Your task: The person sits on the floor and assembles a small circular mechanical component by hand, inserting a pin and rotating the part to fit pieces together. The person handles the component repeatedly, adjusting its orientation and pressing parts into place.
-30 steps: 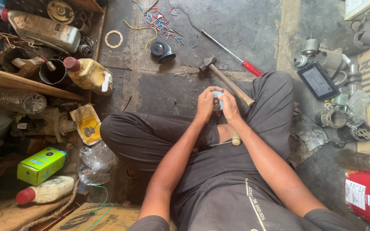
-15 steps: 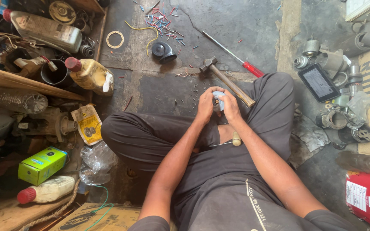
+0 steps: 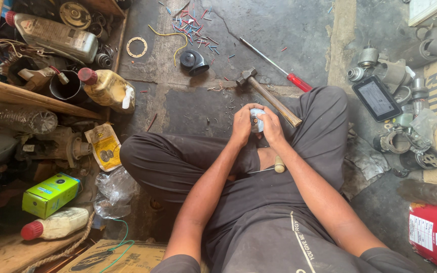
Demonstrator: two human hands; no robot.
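I sit cross-legged on the floor and hold a small round metal part (image 3: 256, 121) up in front of me, over my legs. My left hand (image 3: 242, 124) is on its left side and my right hand (image 3: 272, 126) is on its right side. Both hands are curled tight around it, so it sits right between my fingers. Both are equally close, because both touch it. The round flat face of the part looks up at me, so its middle line points up toward my head. I can only see a bit of it; my fingers hide the rest.

Just past my right hand, a little farther away, lies a hammer (image 3: 266, 93) on the floor. Its head is far and left, and its wooden handle runs toward my right knee. A screwdriver with a red handle (image 3: 279, 66) lies farther off still. A black cup-shaped part (image 3: 194, 61) sits far to the left.
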